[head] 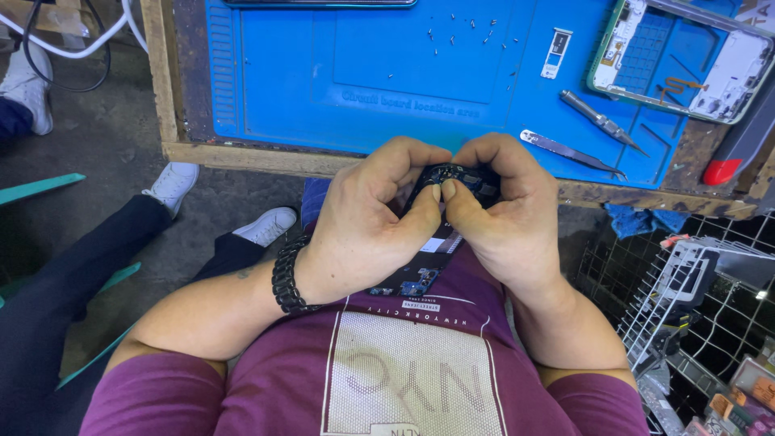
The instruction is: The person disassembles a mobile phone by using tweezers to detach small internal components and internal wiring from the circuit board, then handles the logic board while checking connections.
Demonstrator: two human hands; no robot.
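both hands, left hand (367, 222) and right hand (500, 214), closed on a small dark part (456, 178), held over the lap near the surface (242, 153) edge. thumbs pressing together; judgement: keep pressure even, grip steady.

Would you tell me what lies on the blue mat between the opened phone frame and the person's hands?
In the head view, two metal tools: a screwdriver and tweezers lie between the phone frame and the hands.
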